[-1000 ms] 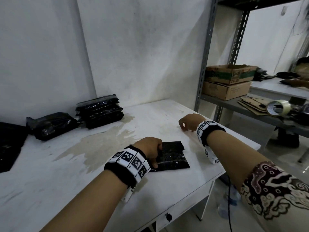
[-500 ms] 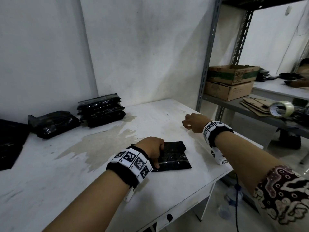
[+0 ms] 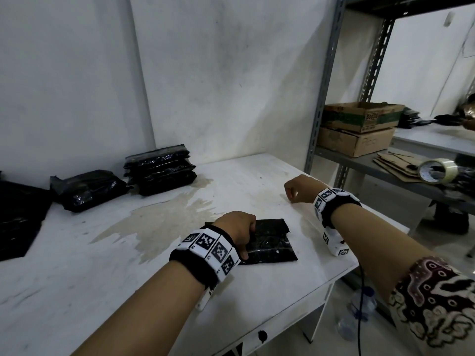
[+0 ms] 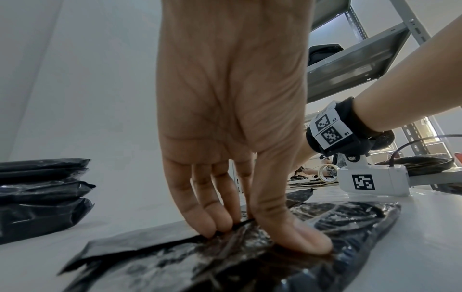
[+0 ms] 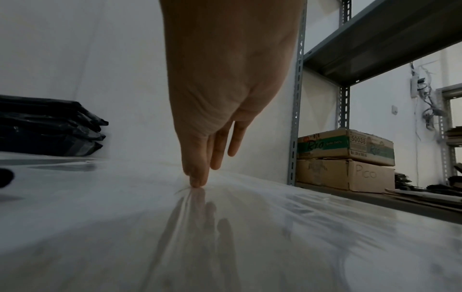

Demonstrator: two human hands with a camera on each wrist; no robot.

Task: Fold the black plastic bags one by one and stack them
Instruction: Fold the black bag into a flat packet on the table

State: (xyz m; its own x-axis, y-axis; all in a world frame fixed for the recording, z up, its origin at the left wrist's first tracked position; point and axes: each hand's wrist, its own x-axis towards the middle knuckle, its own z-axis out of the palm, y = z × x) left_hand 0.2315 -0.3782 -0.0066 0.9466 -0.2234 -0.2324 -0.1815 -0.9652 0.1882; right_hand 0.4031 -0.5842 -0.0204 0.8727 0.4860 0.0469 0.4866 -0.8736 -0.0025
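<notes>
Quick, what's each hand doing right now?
Left hand: pinching the folded black bag between thumb and fingers.
Right hand: open, holding nothing, fingertips touching the white table.

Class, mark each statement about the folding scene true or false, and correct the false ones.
1. The left hand pinches the folded bag. True.
2. The right hand also holds that bag. False: its fingertips touch the bare table, apart from the bag.
3. A bag stack stands by the wall. True.
4. The tape roll lies on the table. False: it sits on the shelf.
</notes>
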